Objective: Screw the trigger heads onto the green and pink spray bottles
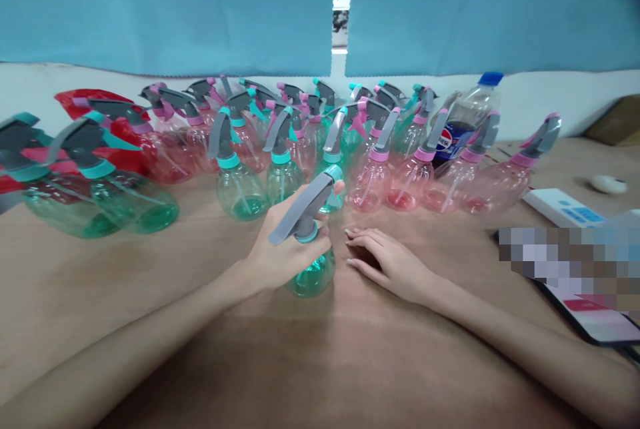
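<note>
My left hand [280, 242] is wrapped round the neck of a green spray bottle [313, 277] with a grey and teal trigger head. The bottle stands upright at the middle of the table, its neck partly hidden by my fingers. To its right, my right hand [387, 259] rests on the tabletop with fingers stretched out and nothing in them. Just beyond my hands is a row of spray bottles, with a green one [243, 192] on the left and a pink one [370, 182] on the right.
More green spray bottles [135, 199] stand at the left, near a red plastic bag [127, 142]. A cola bottle [453, 132] is behind the pink ones. At the right lie a white mouse [609, 184], a white box [565, 208] and a phone-like device [595, 322] on the wooden table [240, 362].
</note>
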The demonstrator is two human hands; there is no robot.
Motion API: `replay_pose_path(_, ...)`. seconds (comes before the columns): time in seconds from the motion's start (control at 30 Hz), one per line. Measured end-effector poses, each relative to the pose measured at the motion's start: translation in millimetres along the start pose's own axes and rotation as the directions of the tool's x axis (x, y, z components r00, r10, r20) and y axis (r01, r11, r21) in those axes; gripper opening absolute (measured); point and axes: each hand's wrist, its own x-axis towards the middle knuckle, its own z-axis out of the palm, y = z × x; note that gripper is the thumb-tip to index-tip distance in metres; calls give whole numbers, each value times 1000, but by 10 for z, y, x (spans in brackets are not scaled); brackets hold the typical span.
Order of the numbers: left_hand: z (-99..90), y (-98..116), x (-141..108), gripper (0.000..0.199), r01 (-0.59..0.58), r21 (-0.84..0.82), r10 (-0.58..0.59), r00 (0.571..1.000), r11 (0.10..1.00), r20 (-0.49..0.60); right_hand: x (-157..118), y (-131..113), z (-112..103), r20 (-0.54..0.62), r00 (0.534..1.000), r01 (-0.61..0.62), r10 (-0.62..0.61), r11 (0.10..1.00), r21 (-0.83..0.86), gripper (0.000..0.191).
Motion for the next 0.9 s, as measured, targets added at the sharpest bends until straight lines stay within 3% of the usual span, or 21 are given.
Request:
replay_pose_path(0.3, -5, -36, 25, 57, 38, -44, -35, 998, 998, 48, 5, 0, -9, 6, 1000, 1, -1, 1000, 9, 24)
replay_pose_path(0.53, -23, 17, 26, 50, 13, -50, -9, 998, 999, 69, 0, 8, 2, -2, 1000, 5, -5, 1000, 3, 24)
replay_pose_path(0.73, -64, 20, 28, 40, -9, -215, 27, 997, 977, 78, 2, 8, 6, -5, 1000, 15, -15, 1000, -2, 24)
replay_pose_path(0.9, -92, 85, 56, 44, 107, -183, -83, 988, 977, 132, 1, 13, 9, -14, 1000, 20, -20, 1000, 4, 23)
